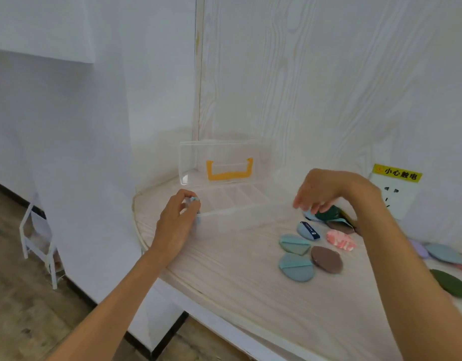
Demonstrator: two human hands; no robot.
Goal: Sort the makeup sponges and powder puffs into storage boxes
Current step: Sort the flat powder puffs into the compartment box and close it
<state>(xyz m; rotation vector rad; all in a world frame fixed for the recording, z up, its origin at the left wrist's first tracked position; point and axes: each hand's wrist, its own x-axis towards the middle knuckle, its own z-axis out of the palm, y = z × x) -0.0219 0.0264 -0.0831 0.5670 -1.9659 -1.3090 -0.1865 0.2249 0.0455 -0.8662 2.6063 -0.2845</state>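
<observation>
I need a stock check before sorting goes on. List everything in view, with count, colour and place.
storage box: one, clear, lid up with a yellow handle, at the table's back corner
puffs: at least a dozen, blue, brown, pink, dark green, purple, on the table right of the box
socket: one, white, yellow warning label, on the right wall
left hand: pinches a small pale blue piece at the box's left end
right hand: fingers on the puff pile

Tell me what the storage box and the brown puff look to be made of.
Storage box: clear hard plastic, apparently glossy; the wall shows through its raised lid, with a highlight at one corner. Brown puff: probably soft matte foam or velour; no shine.
</observation>
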